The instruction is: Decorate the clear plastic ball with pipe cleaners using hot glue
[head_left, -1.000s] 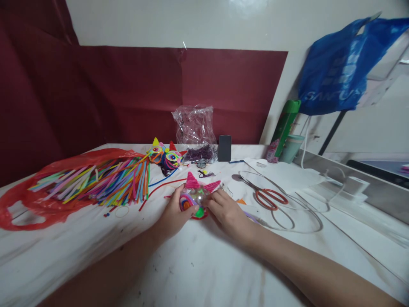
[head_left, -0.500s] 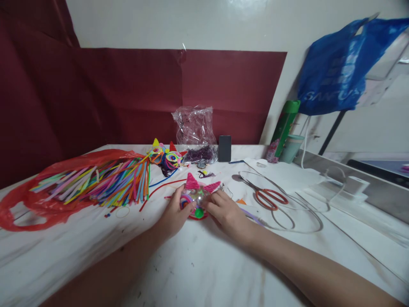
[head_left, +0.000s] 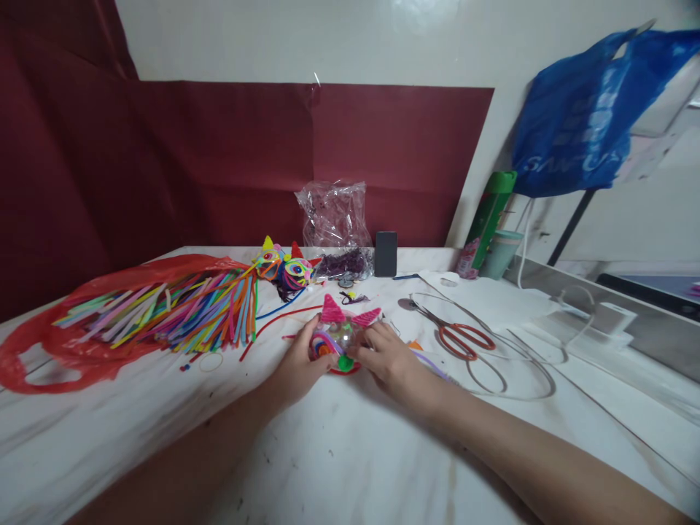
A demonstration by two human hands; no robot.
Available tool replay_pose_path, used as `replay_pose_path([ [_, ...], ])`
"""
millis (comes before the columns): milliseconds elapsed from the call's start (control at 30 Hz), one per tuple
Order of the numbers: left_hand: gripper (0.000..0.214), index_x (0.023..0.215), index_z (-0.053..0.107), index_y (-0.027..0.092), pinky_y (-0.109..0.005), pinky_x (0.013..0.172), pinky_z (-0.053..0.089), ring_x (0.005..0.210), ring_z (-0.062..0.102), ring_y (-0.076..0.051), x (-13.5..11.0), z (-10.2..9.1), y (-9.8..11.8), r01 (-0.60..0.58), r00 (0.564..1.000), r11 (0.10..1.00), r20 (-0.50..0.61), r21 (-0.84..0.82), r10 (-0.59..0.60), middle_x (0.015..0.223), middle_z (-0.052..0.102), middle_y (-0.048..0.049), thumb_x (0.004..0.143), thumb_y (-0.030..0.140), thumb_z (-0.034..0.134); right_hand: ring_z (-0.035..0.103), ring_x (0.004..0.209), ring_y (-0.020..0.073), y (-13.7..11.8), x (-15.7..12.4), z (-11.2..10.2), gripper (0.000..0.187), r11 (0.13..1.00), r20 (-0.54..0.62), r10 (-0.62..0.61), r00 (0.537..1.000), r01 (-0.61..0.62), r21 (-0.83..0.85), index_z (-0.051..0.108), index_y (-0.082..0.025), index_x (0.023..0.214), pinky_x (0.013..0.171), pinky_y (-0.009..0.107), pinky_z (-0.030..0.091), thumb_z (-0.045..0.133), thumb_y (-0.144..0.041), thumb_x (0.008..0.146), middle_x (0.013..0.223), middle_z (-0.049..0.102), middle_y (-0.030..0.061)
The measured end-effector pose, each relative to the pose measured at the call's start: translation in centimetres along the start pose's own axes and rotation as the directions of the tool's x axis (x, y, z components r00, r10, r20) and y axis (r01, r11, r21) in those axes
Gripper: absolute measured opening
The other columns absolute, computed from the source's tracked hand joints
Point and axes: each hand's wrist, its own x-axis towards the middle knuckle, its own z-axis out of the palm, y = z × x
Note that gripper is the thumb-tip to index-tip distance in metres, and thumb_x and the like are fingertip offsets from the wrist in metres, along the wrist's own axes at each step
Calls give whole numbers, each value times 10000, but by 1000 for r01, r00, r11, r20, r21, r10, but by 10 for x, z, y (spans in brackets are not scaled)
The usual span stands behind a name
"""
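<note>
A small clear ball figure [head_left: 340, 337] with two pink pipe-cleaner ears, a coloured spiral eye and a green pom-pom rests on the white table [head_left: 350, 452]. My left hand [head_left: 298, 368] curls round its left side. My right hand [head_left: 388, 361] grips its right side, fingers closed against it. Both forearms reach in from the bottom edge.
A red bag [head_left: 65, 343] spills many coloured pipe cleaners [head_left: 180, 310] at left. A finished colourful figure [head_left: 284, 268] sits behind. Red-handled scissors [head_left: 453, 335] and wire loops [head_left: 508, 361] lie right. A clear bag [head_left: 333, 215], dark block [head_left: 386, 254], green cup [head_left: 499, 254] stand at back.
Both hands stay on the ball figure; they and the figure shifted only slightly, and the view nudged a little.
</note>
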Motion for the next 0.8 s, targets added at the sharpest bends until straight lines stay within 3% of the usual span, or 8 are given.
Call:
replay_pose_path([
  [267,765,1379,440,235,-426,1110,297,1320,416,-285,2,1,-8,-51,998,999,-39,-5,51,1417,489,-90,663,184,704,477,820,209,5,0,0,209,999,46,-14,999,12,45,639,-166,964,726,333,388,461,-70,908,891,580,88],
  [500,761,1365,455,224,-408,1044,380,1242,495,-282,1,3,-5,-29,999,999,-44,-37,28,1332,551,-106,647,172,703,498,820,206,3,4,-5,231,997,65,-2,998,-3,76,641,-170,988,721,322,405,482,-35,889,883,593,85],
  [700,728,1371,434,179,-431,1033,386,1177,540,-280,1,6,2,-12,998,996,-53,90,17,1253,599,-127,686,206,681,501,877,221,-4,6,-9,246,995,110,-14,994,3,100,651,-166,978,768,354,428,443,-52,916,872,598,97],
  [800,676,1325,488,200,-409,1007,413,1127,573,-262,2,6,1,-43,997,996,-55,78,47,1187,637,-95,677,192,681,504,869,218,-2,4,-5,200,995,86,15,996,-24,102,630,-143,984,770,350,439,454,-70,926,891,609,107],
])
